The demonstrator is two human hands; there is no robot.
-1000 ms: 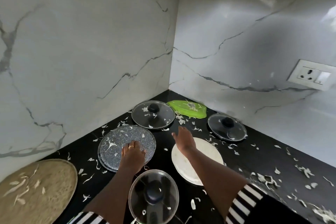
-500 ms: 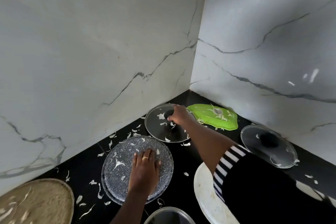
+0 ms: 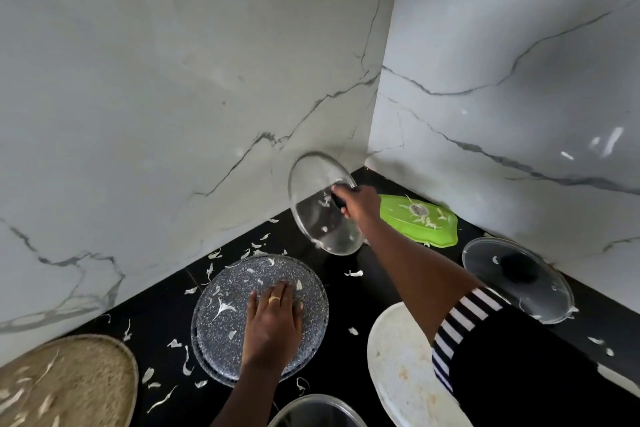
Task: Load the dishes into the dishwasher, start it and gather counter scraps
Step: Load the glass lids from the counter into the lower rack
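Right grip [image 3: 360, 203] tilts a glass lid [image 3: 317, 218] by its knob [image 3: 338, 200], seemingly shedding scraps [image 3: 325, 202]; flat left grip [image 3: 273, 319] steadies a speckled plate [image 3: 221, 302].

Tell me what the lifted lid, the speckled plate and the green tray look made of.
The lid looks like clear glass: wall and counter show through it. The speckled plate is grey with white flecks, matte stone look; ceramic or melamine, cannot tell. The green tray is bright and smooth, probably plastic.
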